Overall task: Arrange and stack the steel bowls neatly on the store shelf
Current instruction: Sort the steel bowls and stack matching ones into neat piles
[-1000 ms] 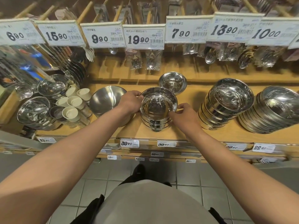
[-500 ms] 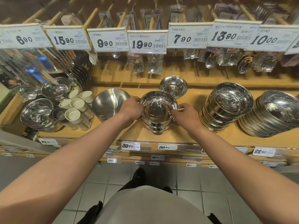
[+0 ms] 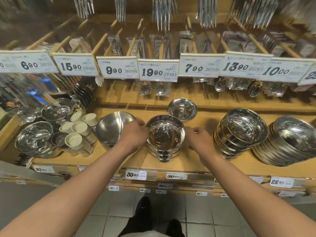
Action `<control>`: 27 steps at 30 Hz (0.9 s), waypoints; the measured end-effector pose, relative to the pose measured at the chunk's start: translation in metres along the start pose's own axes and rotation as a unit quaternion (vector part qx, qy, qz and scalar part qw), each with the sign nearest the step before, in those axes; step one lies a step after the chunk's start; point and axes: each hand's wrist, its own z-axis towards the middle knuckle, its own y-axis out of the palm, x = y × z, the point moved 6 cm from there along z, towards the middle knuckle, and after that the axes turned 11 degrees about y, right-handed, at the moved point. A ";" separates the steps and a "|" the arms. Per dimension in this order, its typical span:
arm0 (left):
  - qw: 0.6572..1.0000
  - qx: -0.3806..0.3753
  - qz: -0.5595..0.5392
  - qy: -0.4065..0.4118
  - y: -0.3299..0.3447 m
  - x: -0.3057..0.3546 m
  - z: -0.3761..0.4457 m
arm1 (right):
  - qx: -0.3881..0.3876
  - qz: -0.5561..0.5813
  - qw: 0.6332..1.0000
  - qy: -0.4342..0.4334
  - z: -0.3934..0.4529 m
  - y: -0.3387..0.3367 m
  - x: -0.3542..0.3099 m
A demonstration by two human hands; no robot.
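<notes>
Head cam looks down on a wooden shelf (image 3: 193, 165). The stack of steel bowls (image 3: 165, 139) sits near the front edge, about mid-shelf, with the left hand (image 3: 135, 135) and right hand (image 3: 199, 140) cupped on either side, each grip pressed on the top rim. Pretty crowded around it: a matte bowl (image 3: 111, 128) tipped just behind the left hand, a small bowl (image 3: 182, 109) right behind the stack, taller bowl stacks (image 3: 239, 132) toward the right end, white-lidded cups (image 3: 77, 130) toward the left end
</notes>
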 end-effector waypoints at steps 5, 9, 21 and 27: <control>1.000 0.027 -0.014 0.004 -0.031 0.005 0.002 | 0.017 0.059 0.997 0.043 0.040 0.005 -0.008; 0.994 0.026 -0.102 0.023 -0.046 0.000 -0.001 | 0.053 0.074 0.992 0.093 0.088 0.013 -0.007; 0.988 0.015 -0.156 -0.008 -0.064 -0.025 0.019 | 0.134 0.089 0.975 0.152 0.147 0.021 0.002; 0.986 -0.001 -0.164 -0.020 -0.065 -0.021 0.026 | 0.082 0.248 0.950 0.169 0.118 0.024 -0.017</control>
